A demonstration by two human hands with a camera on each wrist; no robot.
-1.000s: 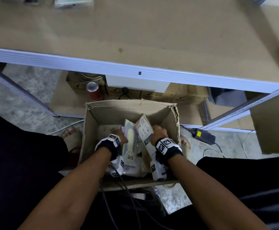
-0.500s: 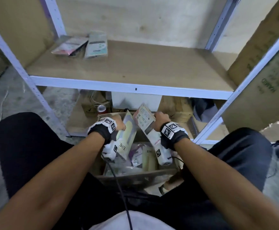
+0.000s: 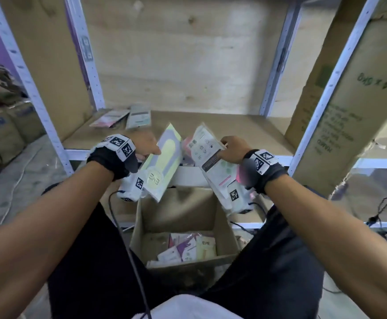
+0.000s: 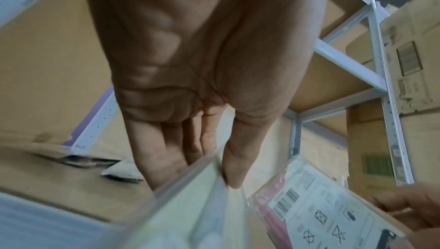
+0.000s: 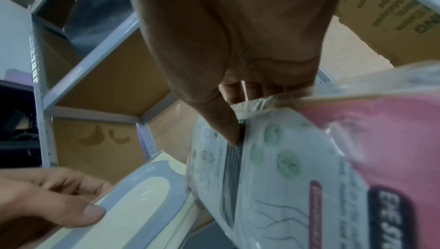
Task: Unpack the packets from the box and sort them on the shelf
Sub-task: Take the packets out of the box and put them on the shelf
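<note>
The yellow-and-grey packet is up in the air over the open cardboard box, level with the front edge of the wooden shelf board. The left hand pinches it by its long left edge, thumb on the face and fingers behind, as the left wrist view shows. Just beside it, nearly touching at the top corners, the right hand holds a pink-and-white packet printed side up, barcode and care symbols showing, thumb pressed on the label and fingers curled round behind.

Both look like flat, light, plastic-wrapped goods: glossy film that could slide in the fingers, and soft enough to sag if held by one corner. An edge pinch near the middle seems the safest hold, which is roughly what each hand has.

More packets lie jumbled in the bottom of the box, so the unpacking is far from finished. At the back left of the shelf, two packets are already laid flat side by side. Tall cardboard cartons stand to the right of the rack's white upright.
</note>
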